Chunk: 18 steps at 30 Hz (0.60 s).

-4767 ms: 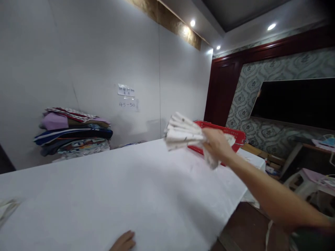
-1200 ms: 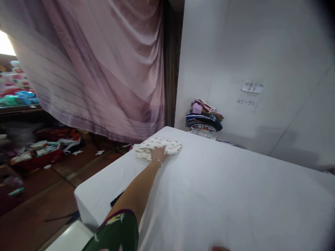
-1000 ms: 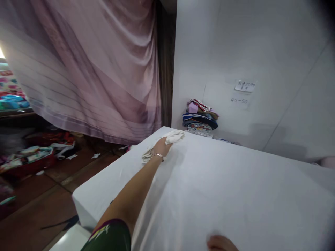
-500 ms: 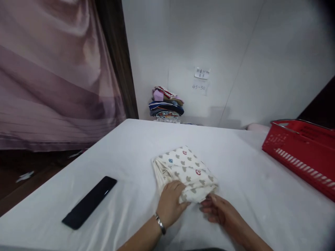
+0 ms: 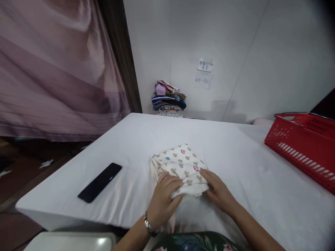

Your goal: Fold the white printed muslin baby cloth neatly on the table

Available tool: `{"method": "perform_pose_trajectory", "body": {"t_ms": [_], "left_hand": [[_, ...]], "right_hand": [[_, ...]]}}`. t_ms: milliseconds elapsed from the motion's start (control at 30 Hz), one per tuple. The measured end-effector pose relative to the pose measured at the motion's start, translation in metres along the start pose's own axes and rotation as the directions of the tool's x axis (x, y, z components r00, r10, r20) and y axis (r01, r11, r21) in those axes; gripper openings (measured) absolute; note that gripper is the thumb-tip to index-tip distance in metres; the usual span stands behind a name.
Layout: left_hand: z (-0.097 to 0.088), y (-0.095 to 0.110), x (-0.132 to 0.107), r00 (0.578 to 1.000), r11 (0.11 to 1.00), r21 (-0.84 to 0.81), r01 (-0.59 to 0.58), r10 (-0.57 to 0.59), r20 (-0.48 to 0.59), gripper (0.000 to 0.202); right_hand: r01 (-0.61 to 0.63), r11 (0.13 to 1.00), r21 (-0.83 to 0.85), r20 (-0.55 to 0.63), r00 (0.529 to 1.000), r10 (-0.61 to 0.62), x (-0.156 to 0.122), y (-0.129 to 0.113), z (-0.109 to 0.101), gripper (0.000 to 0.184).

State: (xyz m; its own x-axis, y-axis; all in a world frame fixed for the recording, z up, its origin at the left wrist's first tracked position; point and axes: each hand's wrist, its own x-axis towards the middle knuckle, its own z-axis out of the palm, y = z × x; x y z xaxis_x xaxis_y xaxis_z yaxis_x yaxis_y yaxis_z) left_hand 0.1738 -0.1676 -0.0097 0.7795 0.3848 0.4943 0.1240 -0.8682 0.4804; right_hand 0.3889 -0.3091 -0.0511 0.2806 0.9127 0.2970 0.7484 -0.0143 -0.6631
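A folded cream cloth (image 5: 180, 164) printed with grey, red and blue mouse-head shapes lies on the white-covered table (image 5: 235, 153), near its front edge. My left hand (image 5: 163, 197), with a bracelet at the wrist, grips the cloth's near left corner, fingers curled over it. My right hand (image 5: 217, 188) presses on the near right corner, fingers closed on the fabric. Both hands sit side by side at the cloth's near edge.
A black phone (image 5: 100, 182) lies on the table left of the cloth. A red plastic basket (image 5: 300, 144) stands at the right. A stack of folded clothes (image 5: 169, 98) rests at the far wall under a paper note (image 5: 205, 65). A mauve curtain (image 5: 57, 69) hangs left.
The cloth, earlier held out at the table's far left, now lies in front of me. My right hand has moved up onto its right corner; both hands now grip it.
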Motion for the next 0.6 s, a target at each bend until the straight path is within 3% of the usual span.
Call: {"method": "perform_pose_trajectory", "body": {"t_ms": [67, 133, 233, 300, 367, 433, 533, 600], "left_hand": [[-0.006, -0.006, 0.007, 0.996, 0.994, 0.107, 0.024, -0.015, -0.087, 0.027], [-0.012, -0.014, 0.014, 0.963, 0.973, 0.186, 0.138, -0.088, -0.254, 0.032], [-0.019, -0.026, 0.019, 0.884, 0.952, 0.141, 0.273, -0.19, -0.428, 0.036], [-0.019, -0.032, 0.013, 0.882, 0.951, 0.086, 0.296, -0.238, -0.408, 0.033], [-0.013, -0.038, 0.002, 0.894, 0.936, 0.07, 0.344, -0.304, -0.33, 0.031], [-0.002, -0.042, -0.013, 0.898, 0.912, 0.075, 0.402, -0.377, -0.229, 0.032], [0.016, -0.044, -0.028, 0.906, 0.903, 0.081, 0.422, -0.417, -0.076, 0.036], [0.024, -0.043, -0.03, 0.915, 0.91, 0.094, 0.403, -0.402, -0.037, 0.04]], "right_hand": [[-0.102, 0.982, 0.161, 0.0, 0.995, 0.103, 0.011, -0.007, 0.001, 0.038], [-0.244, 0.886, 0.395, 0.0, 0.964, 0.265, 0.026, -0.011, -0.001, 0.031], [-0.306, 0.529, 0.791, -0.042, 0.837, 0.546, 0.046, -0.002, -0.007, 0.035], [-0.246, 0.302, 0.921, -0.036, 0.719, 0.694, 0.05, 0.013, -0.011, 0.037], [-0.249, 0.188, 0.95, 0.017, 0.642, 0.767, 0.042, 0.029, -0.014, 0.04], [-0.302, 0.156, 0.941, 0.078, 0.639, 0.765, 0.026, 0.04, -0.015, 0.042], [-0.348, 0.167, 0.922, 0.14, 0.705, 0.696, 0.0, 0.043, -0.016, 0.045], [-0.341, 0.172, 0.924, 0.148, 0.735, 0.662, -0.011, 0.039, -0.016, 0.045]]}}
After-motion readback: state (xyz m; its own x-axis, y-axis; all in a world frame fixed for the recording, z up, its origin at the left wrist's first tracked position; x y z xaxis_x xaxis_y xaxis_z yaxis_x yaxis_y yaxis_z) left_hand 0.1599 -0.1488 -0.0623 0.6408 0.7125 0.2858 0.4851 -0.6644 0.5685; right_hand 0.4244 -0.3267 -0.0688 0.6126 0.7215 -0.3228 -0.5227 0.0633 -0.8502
